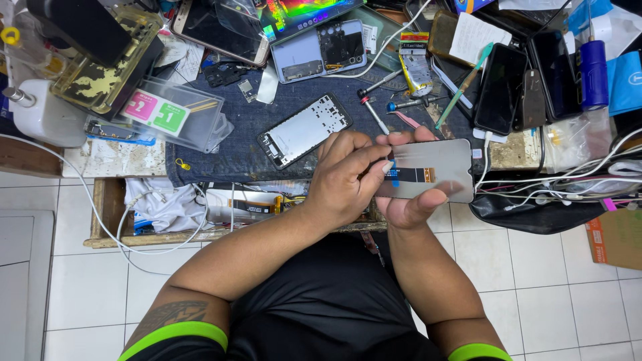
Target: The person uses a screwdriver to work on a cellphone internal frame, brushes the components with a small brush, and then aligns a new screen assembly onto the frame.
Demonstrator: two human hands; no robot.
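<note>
— Both hands on it? Where?

— Yes. Your right hand [418,200] cradles the screen panel [428,170] above your lap; left hand [344,177] fingertips pinch its flex cable [409,175].

— Handling?

— Thin, light, likely fragile. Phone frame [304,130] lies at ten o'clock; hold by the edges.

Looking like a phone repair workshop: low wooden table [107,200] under a dark denim cloth [247,120], crowding with stripped white phone frames [304,130], black dismantled handsets [500,87], small metal-tipped screwdrivers [378,83], pink tweezers [404,119] and trailing white cables [134,220].
</note>
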